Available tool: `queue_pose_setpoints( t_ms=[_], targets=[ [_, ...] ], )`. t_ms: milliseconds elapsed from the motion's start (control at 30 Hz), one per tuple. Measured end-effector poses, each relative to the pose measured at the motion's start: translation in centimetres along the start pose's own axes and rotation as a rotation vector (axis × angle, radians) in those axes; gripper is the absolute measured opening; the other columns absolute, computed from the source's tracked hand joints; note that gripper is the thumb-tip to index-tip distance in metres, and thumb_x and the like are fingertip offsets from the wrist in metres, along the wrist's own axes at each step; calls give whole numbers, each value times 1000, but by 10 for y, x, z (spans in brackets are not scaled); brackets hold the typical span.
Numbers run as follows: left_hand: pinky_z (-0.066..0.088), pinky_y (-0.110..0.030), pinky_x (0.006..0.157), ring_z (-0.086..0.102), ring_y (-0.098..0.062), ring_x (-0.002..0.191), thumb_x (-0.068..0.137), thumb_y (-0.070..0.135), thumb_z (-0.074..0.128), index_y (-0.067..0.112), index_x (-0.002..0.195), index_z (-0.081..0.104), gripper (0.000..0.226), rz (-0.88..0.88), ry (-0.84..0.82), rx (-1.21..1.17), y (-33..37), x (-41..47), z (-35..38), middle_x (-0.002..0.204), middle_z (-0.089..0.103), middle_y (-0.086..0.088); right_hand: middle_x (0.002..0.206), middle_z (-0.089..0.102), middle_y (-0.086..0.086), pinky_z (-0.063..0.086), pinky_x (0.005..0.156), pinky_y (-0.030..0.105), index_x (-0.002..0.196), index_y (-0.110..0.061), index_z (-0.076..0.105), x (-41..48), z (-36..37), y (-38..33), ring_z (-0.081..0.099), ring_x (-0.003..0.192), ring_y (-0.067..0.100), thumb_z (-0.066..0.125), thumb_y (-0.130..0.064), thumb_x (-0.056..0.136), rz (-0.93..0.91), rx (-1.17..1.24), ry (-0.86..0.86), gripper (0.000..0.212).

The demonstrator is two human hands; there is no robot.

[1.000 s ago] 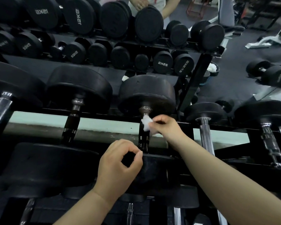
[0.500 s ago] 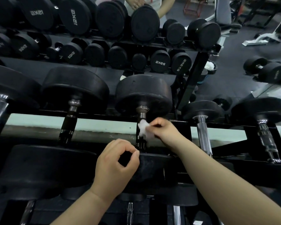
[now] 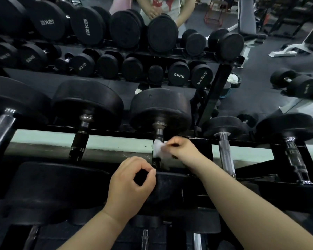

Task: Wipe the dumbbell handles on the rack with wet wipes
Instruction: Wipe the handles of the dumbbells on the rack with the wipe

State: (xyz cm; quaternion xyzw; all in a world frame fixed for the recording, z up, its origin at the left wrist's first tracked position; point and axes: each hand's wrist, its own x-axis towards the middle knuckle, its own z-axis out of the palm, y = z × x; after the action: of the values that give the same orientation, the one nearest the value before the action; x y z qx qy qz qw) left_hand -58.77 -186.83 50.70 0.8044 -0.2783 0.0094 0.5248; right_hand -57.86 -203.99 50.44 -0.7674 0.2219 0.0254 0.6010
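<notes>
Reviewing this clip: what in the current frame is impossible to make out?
Head view, handle section beneath the wet wipe: covered by it.
Head view, right hand fingers: motion-blurred.
Head view, left hand: whether it grips the near dumbbell head is hidden by the hand itself.
Head view, leftmost dumbbell: cut by the frame edge.

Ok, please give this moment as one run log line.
step: wiping | right hand: pinches wet wipe on dumbbell handle | left hand: curled, holds nothing

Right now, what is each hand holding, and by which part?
The right hand pinches the wet wipe by one edge, against the dumbbell handle. The left hand, fingers curled, holds nothing.
</notes>
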Motion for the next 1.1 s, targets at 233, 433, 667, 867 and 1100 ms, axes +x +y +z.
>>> queue_pose_setpoints(
  t_ms=[233, 433, 667, 867, 1100],
  targets=[
    [40, 0, 76, 52, 16, 83, 79, 28, 57, 46, 79, 49, 20, -111, -4, -102, 9, 7, -3, 79, 60, 21, 62, 49, -3, 39, 48, 5, 67, -17, 56, -26, -18, -29, 47, 46, -4, 58, -1, 82, -72, 56, -71, 21],
    [35, 1, 79, 47, 7, 101, 87, 14, 56, 35, 122, 43, 44, -243, -288, -166, 17, 53, -26, 111, 47, 24, 72, 60, -5, 46, 57, 9, 76, -14, 60, -44, -12, -51, 57, 59, -4, 56, 2, 82, -151, 151, -171, 17],
    [38, -3, 53, 52, 0, 62, 79, 10, 65, 26, 66, 57, 22, -258, -315, -50, 8, 73, -32, 68, 57, 12, 66, 60, -10, 46, 58, 7, 76, -19, 62, -45, 3, -48, 55, 55, -8, 56, -5, 84, -125, 153, 31, 17],
    [34, -26, 53, 50, -18, 76, 82, 21, 60, 10, 90, 63, 15, -396, -216, 373, -19, 92, -47, 78, 58, -2, 63, 57, -4, 41, 58, 4, 65, -22, 58, -54, 15, -18, 53, 52, -7, 53, -1, 84, -93, 6, 231, 28],
    [35, -26, 66, 49, -22, 76, 82, 23, 54, 17, 81, 53, 6, -432, -375, 441, -21, 109, -6, 76, 54, 0, 63, 56, -6, 41, 63, 11, 60, -21, 56, -53, 18, -11, 50, 61, 3, 52, -5, 83, -97, -67, 371, 28]
  ],
)
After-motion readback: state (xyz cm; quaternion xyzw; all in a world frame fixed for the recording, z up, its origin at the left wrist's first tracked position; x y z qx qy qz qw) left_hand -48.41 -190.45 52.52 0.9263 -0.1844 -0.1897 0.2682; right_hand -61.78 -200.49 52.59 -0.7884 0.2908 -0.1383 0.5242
